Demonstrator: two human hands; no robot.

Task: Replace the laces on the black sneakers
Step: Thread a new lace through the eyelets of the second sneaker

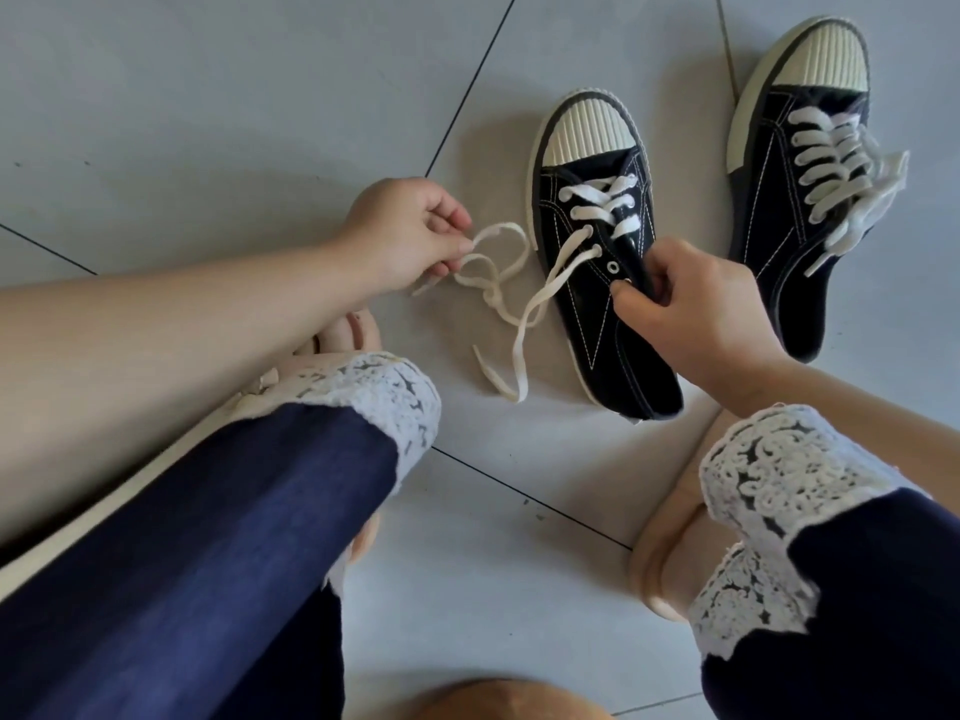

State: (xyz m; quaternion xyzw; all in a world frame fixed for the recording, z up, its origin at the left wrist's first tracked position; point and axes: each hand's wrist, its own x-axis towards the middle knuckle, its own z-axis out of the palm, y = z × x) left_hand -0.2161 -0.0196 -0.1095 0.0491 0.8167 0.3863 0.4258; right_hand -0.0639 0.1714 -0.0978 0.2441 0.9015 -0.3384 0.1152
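Two black canvas sneakers with cream ribbed toe caps lie on the grey tiled floor. The near sneaker (587,304) is partly unlaced: its white lace (511,296) still crosses the upper eyelets, and its loose ends trail left over the tiles. My left hand (410,233) pinches a loop of that lace just left of the shoe. My right hand (691,309) grips the near sneaker's right side by the tongue and lower eyelets. The far sneaker (800,184) at the upper right is fully laced, with its lace ends bunched on its right side.
My legs in dark blue trousers with white lace cuffs (384,402) frame the lower view, bare feet on the tiles. A brownish rounded object (509,701) shows at the bottom edge. Dark grout lines cross the floor (208,122).
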